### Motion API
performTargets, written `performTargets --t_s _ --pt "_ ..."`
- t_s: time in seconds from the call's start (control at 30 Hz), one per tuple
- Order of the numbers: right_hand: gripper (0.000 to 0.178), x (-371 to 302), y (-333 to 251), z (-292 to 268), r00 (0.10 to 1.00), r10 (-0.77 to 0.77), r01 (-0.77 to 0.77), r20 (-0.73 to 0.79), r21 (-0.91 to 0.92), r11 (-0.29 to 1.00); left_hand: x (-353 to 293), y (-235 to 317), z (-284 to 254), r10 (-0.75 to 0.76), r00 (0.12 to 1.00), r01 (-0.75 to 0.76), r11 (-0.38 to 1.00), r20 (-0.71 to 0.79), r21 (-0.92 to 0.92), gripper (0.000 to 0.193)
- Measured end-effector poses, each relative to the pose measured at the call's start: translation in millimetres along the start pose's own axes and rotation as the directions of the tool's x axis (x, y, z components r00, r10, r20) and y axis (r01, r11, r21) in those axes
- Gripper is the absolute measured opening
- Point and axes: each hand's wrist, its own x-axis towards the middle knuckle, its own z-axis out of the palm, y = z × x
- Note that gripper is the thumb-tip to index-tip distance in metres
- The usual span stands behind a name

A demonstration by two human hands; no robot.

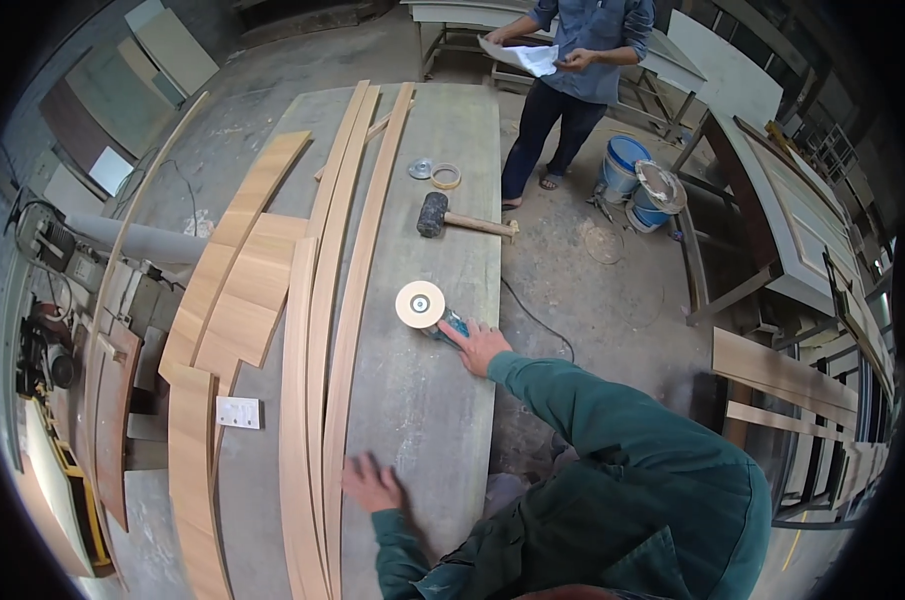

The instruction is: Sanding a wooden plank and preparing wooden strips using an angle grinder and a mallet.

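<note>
An angle grinder (452, 326) lies on the grey worktable (442, 400), its round pale disc (419, 304) facing up. My right hand (480, 348) is closed round the grinder's blue body. Lower down, my left hand (372, 485) is open, fingers apart and slightly blurred, beside the nearest long wooden strip (367, 260); whether it touches the strip I cannot tell. More wooden strips (307, 310) run lengthwise to the left of it. Beyond the grinder rests a black-headed mallet (432, 215), near a roll of tape (445, 177) and a small metal disc (419, 169).
Flat shaped wooden pieces (257, 260) and a small white box (239, 413) lie on the left. The grinder's cord (542, 322) hangs past the right edge. Across the table stands a person (582, 60) holding papers (522, 56), near blue buckets (627, 155). Another table (717, 215) stands right.
</note>
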Motion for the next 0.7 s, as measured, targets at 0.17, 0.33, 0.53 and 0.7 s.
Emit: performTargets --t_s 0.17,0.33,0.53,0.7 --pt "0.078 2 4 1 1.0 -0.015 0.016 -0.018 0.056 0.998 -64 94 18 0.111 0.988 -0.095 0.985 0.109 -0.144 0.055" --pt "0.078 4 5 8 0.999 -0.041 0.043 -0.026 0.075 0.996 -118 136 23 0.012 0.988 0.019 0.979 0.153 -0.202 0.055" --pt "0.082 13 17 36 0.988 -0.077 0.092 -0.137 0.102 0.99 -148 170 31 -0.078 0.997 0.077 0.992 -0.005 -0.097 0.048" --pt "0.082 -6 34 46 0.969 -0.179 0.211 -0.173 0.188 0.959 -157 223 42 -0.145 0.988 0.151 0.977 0.05 -0.149 0.045"
